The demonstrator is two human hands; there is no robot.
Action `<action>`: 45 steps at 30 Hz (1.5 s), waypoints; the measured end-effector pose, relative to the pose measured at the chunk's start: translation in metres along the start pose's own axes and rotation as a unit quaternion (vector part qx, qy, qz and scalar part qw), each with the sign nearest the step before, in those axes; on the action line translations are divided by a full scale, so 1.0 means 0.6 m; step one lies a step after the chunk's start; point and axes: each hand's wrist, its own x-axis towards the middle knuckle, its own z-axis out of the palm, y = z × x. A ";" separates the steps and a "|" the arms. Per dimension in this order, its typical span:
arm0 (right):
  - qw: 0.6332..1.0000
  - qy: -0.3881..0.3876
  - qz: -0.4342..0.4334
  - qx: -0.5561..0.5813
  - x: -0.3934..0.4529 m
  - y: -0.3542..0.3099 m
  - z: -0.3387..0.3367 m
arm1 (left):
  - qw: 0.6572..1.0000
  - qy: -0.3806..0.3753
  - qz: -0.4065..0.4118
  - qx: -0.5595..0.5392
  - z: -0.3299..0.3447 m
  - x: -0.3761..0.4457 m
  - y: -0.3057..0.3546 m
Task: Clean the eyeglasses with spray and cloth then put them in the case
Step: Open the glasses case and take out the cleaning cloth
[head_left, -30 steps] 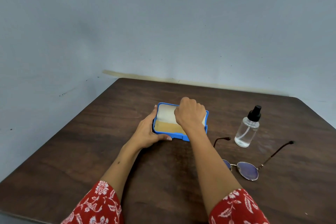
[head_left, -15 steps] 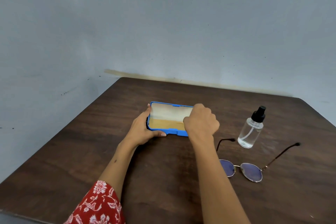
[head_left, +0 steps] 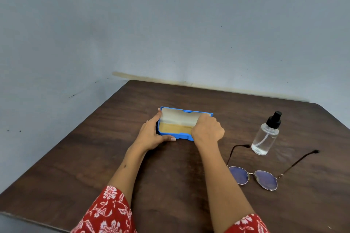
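Note:
A blue eyeglass case (head_left: 171,135) lies open in the middle of the brown table (head_left: 94,157), its lid raised and a tan cloth (head_left: 176,127) lying inside. My left hand (head_left: 151,135) grips the case's left end, thumb along the front edge. My right hand (head_left: 207,130) reaches into the right end with curled fingers; what they hold is hidden. Round metal eyeglasses (head_left: 255,176) with tinted lenses lie to the right, temples unfolded. A clear spray bottle (head_left: 266,136) with a black pump stands behind them.
The table sits in a corner, with grey walls (head_left: 170,24) close behind and to the left. Its near edge runs along the bottom left. My red floral sleeves (head_left: 108,212) show at the bottom.
The case lid has swung up further and now stands open. My right hand moved from the top of the lid to the case's right end. My left hand stayed on the left end.

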 end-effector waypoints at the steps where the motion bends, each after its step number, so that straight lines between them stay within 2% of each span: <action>1: 1.000 0.000 0.001 -0.002 0.001 0.000 0.001 | 1.000 0.001 0.000 0.004 0.000 0.000 -0.001; 12: 0.999 0.027 0.012 0.024 -0.005 0.000 0.021 | 1.000 0.005 0.011 0.004 -0.001 -0.005 0.002; 21: 1.000 -0.011 0.002 -0.003 0.003 -0.005 -0.001 | 1.000 -0.001 0.000 0.007 -0.004 -0.007 0.005; 29: 0.984 0.037 -0.001 0.175 -0.019 -0.006 -0.016 | 1.000 -0.009 -0.003 0.007 -0.005 -0.010 0.013; 36: 0.960 0.094 -0.098 0.247 -0.051 -0.029 -0.104 | 1.000 -0.004 -0.012 0.007 -0.001 -0.015 0.009; 41: 0.952 0.122 -0.163 0.227 -0.070 -0.014 -0.171 | 1.000 0.007 -0.013 0.018 -0.008 -0.026 0.019; 43: 0.949 0.120 -0.193 0.219 -0.081 0.000 -0.194 | 0.998 0.041 0.023 -0.039 -0.014 -0.047 0.041; 45: 0.943 0.112 -0.224 0.220 -0.098 0.016 -0.211 | 0.984 0.063 0.060 -0.153 -0.018 -0.081 0.082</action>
